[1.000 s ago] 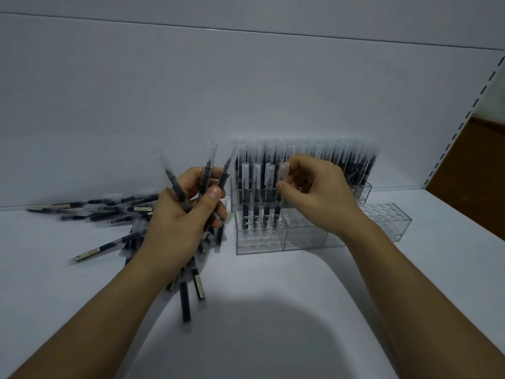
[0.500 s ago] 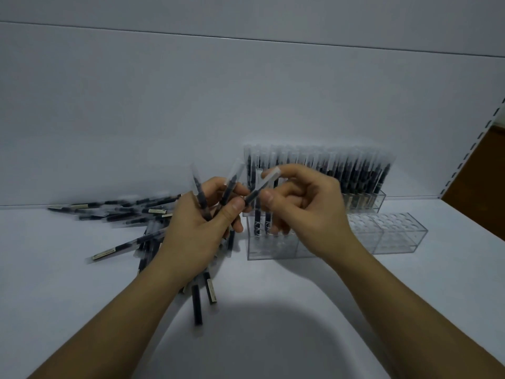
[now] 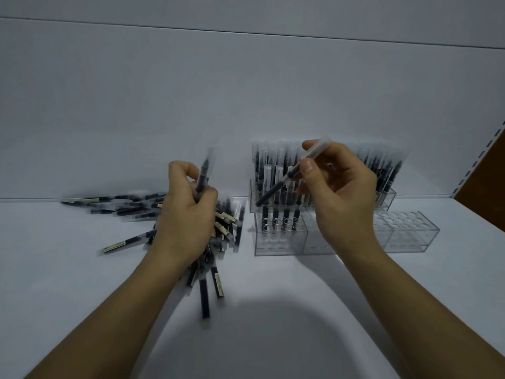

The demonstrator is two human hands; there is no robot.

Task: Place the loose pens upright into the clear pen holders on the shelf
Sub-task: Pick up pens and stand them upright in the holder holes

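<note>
My right hand (image 3: 338, 192) pinches one dark pen with a clear cap (image 3: 284, 179), held tilted, its dark end pointing down-left above the front clear pen holder (image 3: 281, 242). That holder has a few pens standing in its left end. Behind it a back holder (image 3: 385, 199) is packed with upright pens. My left hand (image 3: 188, 212) is closed around a pen (image 3: 203, 172) that sticks up from the fist. Under and left of that hand lies a pile of loose pens (image 3: 131, 207) on the white shelf.
A row of clear holders with open round slots (image 3: 404, 231) extends right from the front holder. The white back wall (image 3: 246, 105) stands close behind. A perforated shelf upright (image 3: 475, 162) and a brown surface lie at the far right.
My right hand took a pen from my left hand's bundle and carried it right, over the holders. My left hand now shows one pen instead of several. The view shifted slightly.
</note>
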